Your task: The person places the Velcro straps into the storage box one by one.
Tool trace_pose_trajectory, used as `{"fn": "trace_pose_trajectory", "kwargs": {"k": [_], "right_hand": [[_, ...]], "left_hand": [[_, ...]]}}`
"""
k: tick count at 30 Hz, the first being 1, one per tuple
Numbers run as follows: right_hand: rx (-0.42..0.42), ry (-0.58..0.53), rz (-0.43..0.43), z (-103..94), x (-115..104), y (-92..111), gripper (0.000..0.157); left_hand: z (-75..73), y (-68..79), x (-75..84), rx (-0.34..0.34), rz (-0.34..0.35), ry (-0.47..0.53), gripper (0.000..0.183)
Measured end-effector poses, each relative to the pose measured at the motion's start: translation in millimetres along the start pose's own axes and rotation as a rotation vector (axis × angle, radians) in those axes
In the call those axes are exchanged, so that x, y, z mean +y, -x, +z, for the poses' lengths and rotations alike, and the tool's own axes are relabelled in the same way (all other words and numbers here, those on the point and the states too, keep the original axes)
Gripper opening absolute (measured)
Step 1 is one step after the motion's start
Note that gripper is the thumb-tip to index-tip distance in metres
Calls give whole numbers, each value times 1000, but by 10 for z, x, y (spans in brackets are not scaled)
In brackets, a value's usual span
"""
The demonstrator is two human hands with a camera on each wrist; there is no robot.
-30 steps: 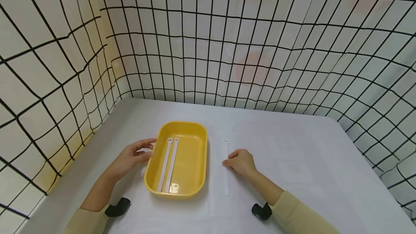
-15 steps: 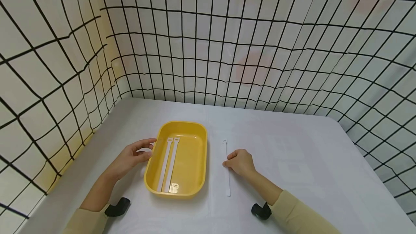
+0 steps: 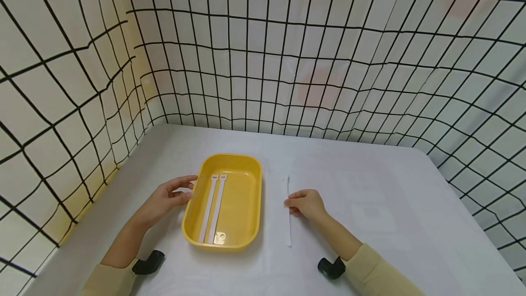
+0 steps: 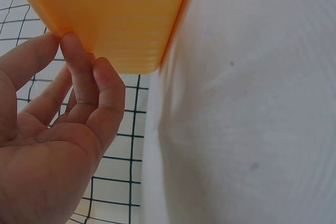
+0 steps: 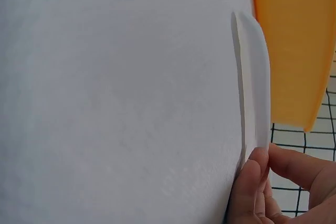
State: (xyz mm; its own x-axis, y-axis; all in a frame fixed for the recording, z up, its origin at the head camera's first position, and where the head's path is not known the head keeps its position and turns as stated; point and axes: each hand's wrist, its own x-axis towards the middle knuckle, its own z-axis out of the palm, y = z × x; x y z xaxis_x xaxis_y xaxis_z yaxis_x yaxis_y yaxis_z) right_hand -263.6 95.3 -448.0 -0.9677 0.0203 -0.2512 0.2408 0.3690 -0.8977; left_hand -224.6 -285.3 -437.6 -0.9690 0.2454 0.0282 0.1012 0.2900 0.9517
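Observation:
My right hand (image 3: 306, 203) pinches a thin white cable strap (image 3: 289, 232) near its middle, between thumb and fingers. In the right wrist view the strap (image 5: 254, 72) stands edge-up, close over the white cloth, its rounded end pointing away from the fingers. My left hand (image 3: 164, 199) is at the left side of a yellow tray (image 3: 260, 200), fingertips touching its outer wall near the rim, as the left wrist view shows on the tray wall (image 4: 121, 19). Two more white straps, a left one (image 3: 207, 209) and a right one (image 3: 218, 209), lie side by side in the tray.
A white cloth (image 3: 361, 182) covers the table. Black wire mesh (image 3: 263, 76) rises along the back and both sides. A black wrist camera is worn at the left sleeve (image 3: 149, 262) and another at the right sleeve (image 3: 331, 268).
The right hand has tightened its fingers on the strap and shifted slightly right; the strap has turned from lying flat to edge-up. The left hand and the tray have stayed put.

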Motion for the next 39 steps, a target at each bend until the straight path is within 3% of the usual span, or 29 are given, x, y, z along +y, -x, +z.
{"fn": "trace_pose_trajectory", "kwargs": {"k": [9, 30, 39], "right_hand": [[-48, -116, 46, -47, -25, 5, 19], [-114, -206, -9, -27, -282, 120, 21], [-104, -225, -25, -20, -364, 107, 18]], "left_hand": [[8, -2, 18, 10, -14, -5, 50], [19, -10, 52, 16, -31, 4, 50], [20, -25, 30, 8, -11, 13, 50]]}}
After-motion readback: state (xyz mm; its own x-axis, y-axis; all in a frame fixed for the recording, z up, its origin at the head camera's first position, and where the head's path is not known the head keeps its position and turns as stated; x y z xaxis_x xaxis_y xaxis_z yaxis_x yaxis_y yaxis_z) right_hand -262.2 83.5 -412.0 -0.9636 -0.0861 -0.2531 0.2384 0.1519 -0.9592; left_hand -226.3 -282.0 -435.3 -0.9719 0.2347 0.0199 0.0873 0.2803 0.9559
